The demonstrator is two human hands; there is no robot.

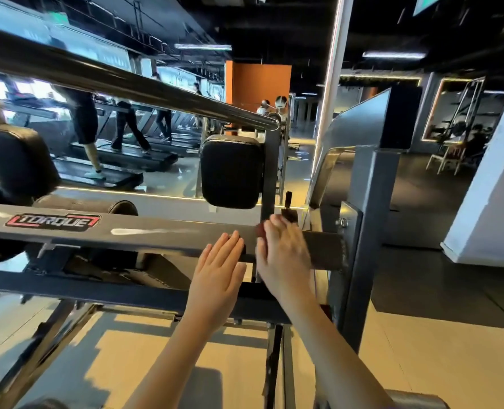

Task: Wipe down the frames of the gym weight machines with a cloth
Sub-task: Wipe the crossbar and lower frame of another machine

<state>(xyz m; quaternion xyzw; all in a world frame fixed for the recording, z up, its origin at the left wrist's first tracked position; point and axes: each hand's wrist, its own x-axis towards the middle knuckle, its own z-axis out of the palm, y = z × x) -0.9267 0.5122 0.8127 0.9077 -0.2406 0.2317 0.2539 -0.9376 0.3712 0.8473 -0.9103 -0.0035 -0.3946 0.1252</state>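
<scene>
Here we face a gym with a dark ceiling, a pale floor (144, 364) and a mirror (171, 172) that reflects people on treadmills. Close in front runs the grey frame (156, 234) of a weight machine, its long beam crossing from the left to a grey post (366, 231) on the right. A chrome bar (126, 84) slants above the beam, and a black pad (230, 172) stands upright between them. Both hands lie on the beam's right end, just beside each other. The left hand (218, 278) is flat, fingers straight and together. The right hand (280, 255) is blurred, fingers stretched over the beam's top edge. A red label (53, 222) marks the beam well to the left. A small dark red patch (259, 230) shows at the right hand's edge; we cannot tell whether it is the cloth.
</scene>
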